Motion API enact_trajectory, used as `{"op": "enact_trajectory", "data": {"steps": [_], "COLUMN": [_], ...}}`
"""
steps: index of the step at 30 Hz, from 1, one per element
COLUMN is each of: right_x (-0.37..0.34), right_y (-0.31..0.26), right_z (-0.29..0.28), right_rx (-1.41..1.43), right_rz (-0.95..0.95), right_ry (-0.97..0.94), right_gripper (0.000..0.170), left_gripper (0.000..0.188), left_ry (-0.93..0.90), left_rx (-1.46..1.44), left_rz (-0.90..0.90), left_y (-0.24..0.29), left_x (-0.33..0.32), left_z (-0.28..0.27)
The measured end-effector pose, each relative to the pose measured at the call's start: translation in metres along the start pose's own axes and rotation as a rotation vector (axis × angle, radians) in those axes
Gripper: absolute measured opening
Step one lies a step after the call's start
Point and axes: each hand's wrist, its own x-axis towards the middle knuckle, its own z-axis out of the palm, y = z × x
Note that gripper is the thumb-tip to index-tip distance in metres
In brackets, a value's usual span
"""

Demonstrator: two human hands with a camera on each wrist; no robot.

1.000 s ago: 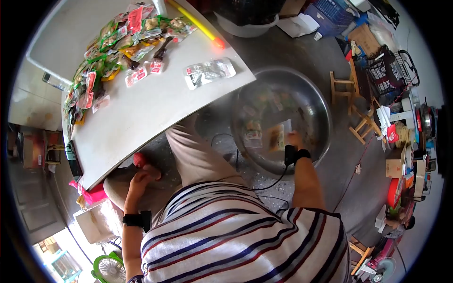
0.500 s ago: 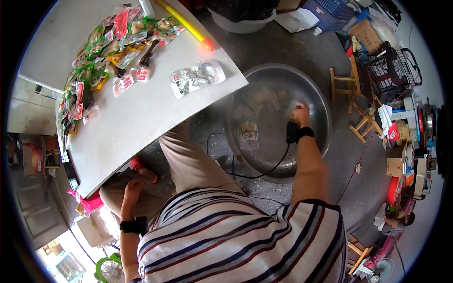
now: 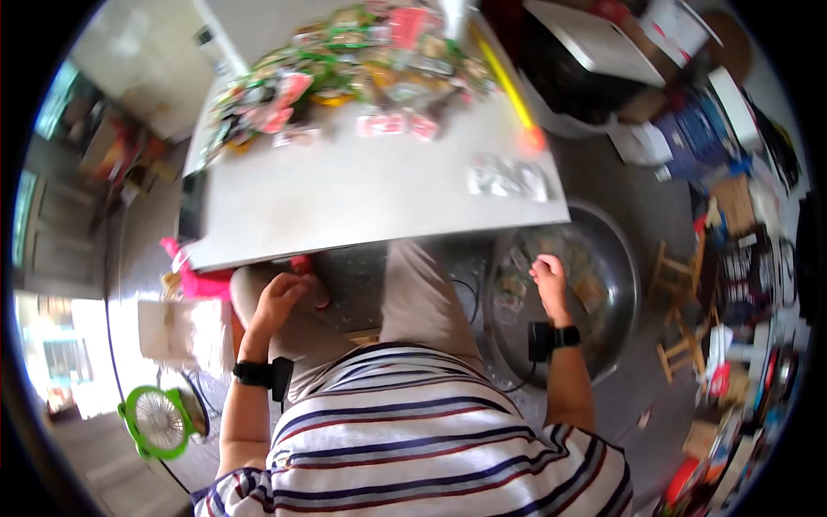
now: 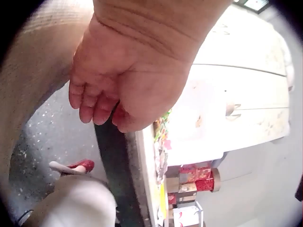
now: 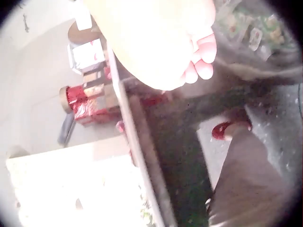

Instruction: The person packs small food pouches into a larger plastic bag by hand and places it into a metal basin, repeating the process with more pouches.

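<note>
My right hand (image 3: 549, 280) is over the left part of a wide metal basin (image 3: 636, 284), with its fingers loosely bent and nothing in them. Inside the basin lie several clear food packets (image 3: 510, 293), and a brownish packet (image 3: 593, 293) is to the right of that hand. In the right wrist view the right hand's fingers (image 5: 204, 54) curl softly, and packets (image 5: 255, 38) show beyond them. The left hand (image 3: 277, 302) hangs loosely by the left knee, empty. The left wrist view shows it, palm in sight, in front of the table edge (image 4: 142, 165).
A white table (image 3: 370, 207) bears a heap of colourful snack packets (image 3: 345, 60), a silvery packet (image 3: 506, 177) and a yellow stick (image 3: 508, 82). Wooden stools (image 3: 676, 271) stand right of the basin. At lower left is a green fan (image 3: 159, 422).
The view has swung, so the table sits further right. My right hand has left the basin's far side and come up empty; the brownish packet it was at lies in the basin.
</note>
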Motion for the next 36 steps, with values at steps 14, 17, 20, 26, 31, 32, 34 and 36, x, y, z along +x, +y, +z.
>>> {"op": "enact_trajectory", "data": {"steps": [14,17,20,26,31,32,34,36], "right_x": [-0.061,-0.062,-0.054,-0.049,-0.052,-0.054,-0.057,-0.059], "right_y": [-0.126,-0.132,-0.137,-0.133,-0.127,-0.127,-0.127,-0.128], "right_z": [0.222,0.245,0.259,0.270,0.267,0.268,0.269,0.270], "right_rx": [-0.290,-0.381,-0.358,-0.351,-0.357,-0.356,-0.349,-0.337], "right_rz": [-0.713,-0.854,-0.871,-0.852,-0.785,-0.770,-0.741,-0.715], "right_ry": [-0.518,-0.529,-0.504,-0.491,-0.488,-0.489,-0.495,-0.497], "right_gripper": [0.012,0.012,0.012,0.011,0.011,0.011,0.012,0.012], "left_gripper": [0.016,0.023,0.029,0.042,0.036,0.036,0.034,0.032], "left_ry": [0.801,1.107,1.146,0.841,0.693,0.692,0.696,0.666], "left_rx": [0.140,0.585,0.698,0.739,0.756,0.752,0.745,0.737], "left_rz": [-0.090,-0.120,-0.266,-0.662,-0.773,-0.769,-0.766,-0.696], "left_y": [-0.124,-0.139,-0.151,-0.199,-0.217,-0.219,-0.215,-0.217], "left_x": [-0.074,-0.092,-0.099,-0.095,-0.091,-0.090,-0.093,-0.096], "left_z": [-0.145,-0.161,-0.188,-0.223,-0.229,-0.229,-0.231,-0.235]}}
